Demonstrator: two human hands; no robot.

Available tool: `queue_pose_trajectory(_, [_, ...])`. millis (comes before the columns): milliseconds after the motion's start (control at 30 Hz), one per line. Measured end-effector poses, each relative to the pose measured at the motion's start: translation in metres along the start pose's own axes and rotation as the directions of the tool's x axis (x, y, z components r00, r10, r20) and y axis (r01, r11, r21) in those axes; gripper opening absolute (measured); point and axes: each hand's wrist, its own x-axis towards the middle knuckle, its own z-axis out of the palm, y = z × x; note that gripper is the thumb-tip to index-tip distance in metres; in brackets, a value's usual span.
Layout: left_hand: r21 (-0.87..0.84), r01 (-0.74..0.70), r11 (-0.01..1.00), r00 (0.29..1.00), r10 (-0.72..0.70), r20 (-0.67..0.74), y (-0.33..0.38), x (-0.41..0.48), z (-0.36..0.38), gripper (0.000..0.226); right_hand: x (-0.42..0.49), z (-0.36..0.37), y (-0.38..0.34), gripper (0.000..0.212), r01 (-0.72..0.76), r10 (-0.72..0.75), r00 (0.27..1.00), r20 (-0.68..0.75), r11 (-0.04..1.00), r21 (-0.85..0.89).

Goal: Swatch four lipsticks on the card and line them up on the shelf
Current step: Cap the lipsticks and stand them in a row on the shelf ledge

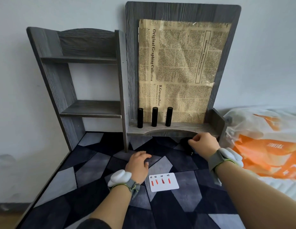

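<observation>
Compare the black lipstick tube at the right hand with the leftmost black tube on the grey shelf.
The leftmost black tube stands upright on the grey shelf; the black lipstick tube is down at the patterned rug. The first is untouched and unobstructed; the second is gripped by the right hand, partly hidden. Both are black.

Ledge (190,128) is free from the right lipstick (169,116) to the end wall (215,119), open from the front. Left lipstick (140,118) and middle lipstick (154,116) block the rest. Bag (263,146) crowds my right hand (204,142). Something dark sits under the ledge, can't tell what.
</observation>
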Motion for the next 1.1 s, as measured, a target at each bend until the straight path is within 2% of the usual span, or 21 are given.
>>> queue_pose_trajectory(200, [-0.046,-0.013,0.999,0.996,0.009,-0.094,-0.005,0.005,0.004,0.031,0.005,0.022,0.01,0.048,-0.088,0.108,0.988,0.109,0.981,-0.174])
queue_pose_trajectory(367, [-0.063,-0.013,0.998,0.989,0.004,-0.15,-0.005,0.009,0.004,0.028,0.011,0.033,0.009,0.055,-0.095,0.126,0.989,0.083,0.948,-0.303])
queue_pose_trajectory(500, [-0.041,-0.036,0.999,0.984,0.028,-0.173,-0.007,0.008,0.005,0.027,0.012,0.036,0.009,0.046,-0.101,0.129,0.989,0.068,0.942,-0.32])
queue_pose_trajectory(667, [-0.046,-0.04,0.998,0.988,0.033,-0.153,-0.009,0.009,0.005,0.027,0.005,0.031,0.002,0.037,-0.119,0.135,0.989,0.058,0.966,-0.23])
queue_pose_trajectory(767, [-0.05,-0.026,0.998,0.992,0.02,-0.125,-0.007,0.007,0.004,0.027,-0.001,0.024,-0.003,0.04,-0.114,0.121,0.992,0.039,0.983,-0.146])
queue_pose_trajectory(867, [-0.042,-0.021,0.999,0.996,0.017,-0.089,-0.006,0.004,0.002,0.027,-0.007,0.015,-0.009,0.039,-0.072,0.072,0.997,0.007,0.995,-0.07])
queue_pose_trajectory(1000, [-0.037,-0.007,0.999,0.998,0.005,-0.062,-0.004,0.001,0.0,0.028,-0.011,0.005,-0.019,0.027,0.007,-0.007,1.0,-0.006,1.0,0.003])
queue_pose_trajectory(1100, [-0.039,0.013,0.999,0.999,-0.014,-0.039,0.0,0.0,-0.001,0.028,-0.014,-0.002,-0.029,0.022,0.104,-0.1,0.992,-0.072,0.993,0.05])
